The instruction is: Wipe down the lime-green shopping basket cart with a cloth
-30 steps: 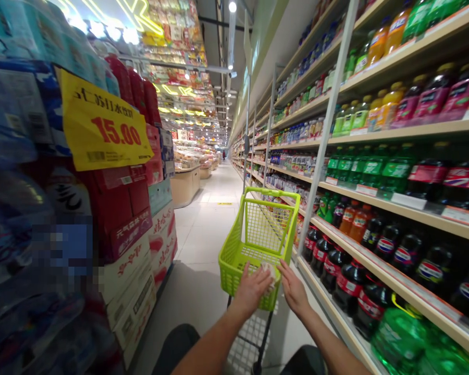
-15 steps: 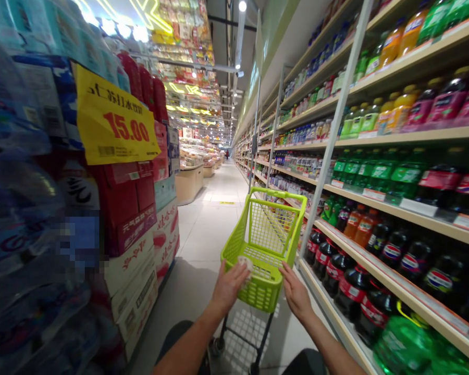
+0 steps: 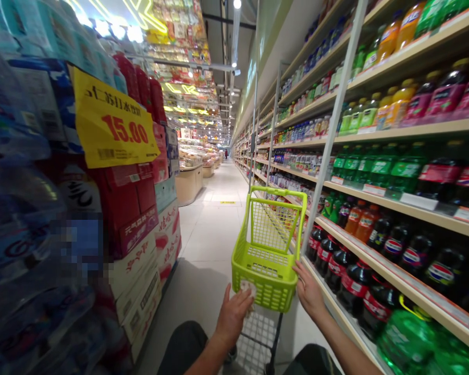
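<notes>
A small lime-green shopping cart (image 3: 266, 284) stands in front of me, its basket towards me. My left hand (image 3: 234, 315) presses a crumpled white cloth (image 3: 250, 288) against the lower left of the basket's near face. Part of the cloth is hidden under my fingers. At the basket's right side, my right hand (image 3: 308, 290) has its fingers stretched out, the tips touching the side near the rim. Nothing shows inside the basket.
Shelves of soda bottles (image 3: 379, 268) run close along the right. Stacked drink cartons (image 3: 133, 208) and wrapped bottles rise on the left, with a yellow price sign (image 3: 115, 122). Between them a pale tiled floor (image 3: 203, 234) leads to display counters (image 3: 189, 183).
My left hand and the cloth have moved down from the basket's rim to its near face. The basket has shifted slightly right, and my right hand has moved right with it.
</notes>
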### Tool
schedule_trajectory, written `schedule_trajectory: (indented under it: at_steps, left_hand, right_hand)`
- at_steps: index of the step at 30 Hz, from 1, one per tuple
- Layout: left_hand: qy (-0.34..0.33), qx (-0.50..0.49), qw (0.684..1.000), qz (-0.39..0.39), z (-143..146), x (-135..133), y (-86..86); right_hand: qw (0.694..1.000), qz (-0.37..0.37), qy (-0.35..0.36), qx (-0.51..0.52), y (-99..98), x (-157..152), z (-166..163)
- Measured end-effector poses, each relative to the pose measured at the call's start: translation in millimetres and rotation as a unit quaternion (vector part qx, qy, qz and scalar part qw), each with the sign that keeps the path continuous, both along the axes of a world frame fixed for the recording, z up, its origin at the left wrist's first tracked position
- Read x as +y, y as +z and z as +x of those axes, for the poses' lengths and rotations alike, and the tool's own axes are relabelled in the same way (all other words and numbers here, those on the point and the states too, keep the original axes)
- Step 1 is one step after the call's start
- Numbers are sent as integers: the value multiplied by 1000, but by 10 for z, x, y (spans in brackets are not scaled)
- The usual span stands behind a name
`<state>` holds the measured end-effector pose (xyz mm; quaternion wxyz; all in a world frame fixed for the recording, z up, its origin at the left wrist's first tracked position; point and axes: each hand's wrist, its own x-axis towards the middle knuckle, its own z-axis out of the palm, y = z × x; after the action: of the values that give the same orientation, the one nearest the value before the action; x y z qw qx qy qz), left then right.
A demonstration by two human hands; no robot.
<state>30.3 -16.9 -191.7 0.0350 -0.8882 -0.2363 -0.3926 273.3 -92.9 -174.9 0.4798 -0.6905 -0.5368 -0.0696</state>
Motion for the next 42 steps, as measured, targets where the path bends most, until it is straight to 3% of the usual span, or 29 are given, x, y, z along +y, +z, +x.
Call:
schedule_trajectory:
  at_steps: [5,7,9,12,19,24,27,29,31,36,39,42]
  left_hand:
    - [-36,2,999,38,404,-53,399]
    - [-91,61,992,61,525,-125,356]
    - [-139,135,978,81,527,-200,185]
    - [-143,170,970,95,457,-237,-10]
    - [-178,174,957,149,727,-179,189]
    - [-137,196,964,117,489,-117,88]
    - [-103,140,979,104,377,51,329]
    - [-45,110,990,77,410,141,509]
    - [-5,101,994,50,523,152,575]
    - [-48,109,992,45,780,16,394]
    - [-26,116,993,20,583,140,411]
    - [46,127,990,-31,239,404,559]
  right_hand:
    - [999,28,-14,31,19,-11,86]
    - [999,28,-17,38,42,-9,105]
    - [999,17,-16,39,54,-5,113]
    - [999,3,-8,33,45,9,100]
    - [999,-2,1,33,59,34,28]
    - [999,-22,18,24,96,31,16]
    - [1000,-3,-9,28,93,61,-68]
    - [999,4,-33,30,76,104,-163]
    - [998,6,-54,24,45,153,-256]
    - [997,-15,-75,-14,-4,160,-282]
    - [996,-48,-43,-59,15,82,-206]
    - [995,-56,-48,-68,-10,61,-194]
